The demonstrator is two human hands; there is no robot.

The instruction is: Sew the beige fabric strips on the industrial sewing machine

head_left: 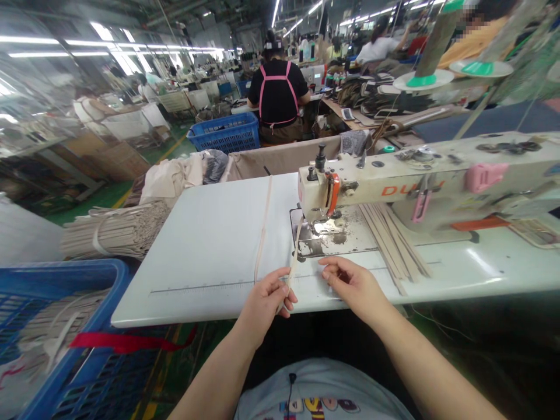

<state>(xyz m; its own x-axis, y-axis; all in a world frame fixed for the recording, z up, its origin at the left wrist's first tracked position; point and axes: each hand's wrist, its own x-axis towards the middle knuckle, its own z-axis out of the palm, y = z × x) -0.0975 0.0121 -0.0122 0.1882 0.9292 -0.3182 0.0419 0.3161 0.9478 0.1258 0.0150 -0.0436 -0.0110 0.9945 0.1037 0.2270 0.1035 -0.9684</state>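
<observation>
A narrow cream fabric strap (263, 230) lies along the white sewing table (205, 245) and loops back to the needle of the sewing machine (420, 181). My left hand (266, 300) pinches the strap at the table's front edge, fingers closed on it. My right hand (352, 283) rests on the table just right of the strap, below the needle plate (332, 239), fingers curled together; whether it holds anything is unclear.
Several loose cream straps (394, 239) lie right of the needle plate. A bundle of tied straps (114, 230) sits at the table's left. A blue crate (56, 326) stands at the near left. A person in a pink apron (276, 93) sits ahead.
</observation>
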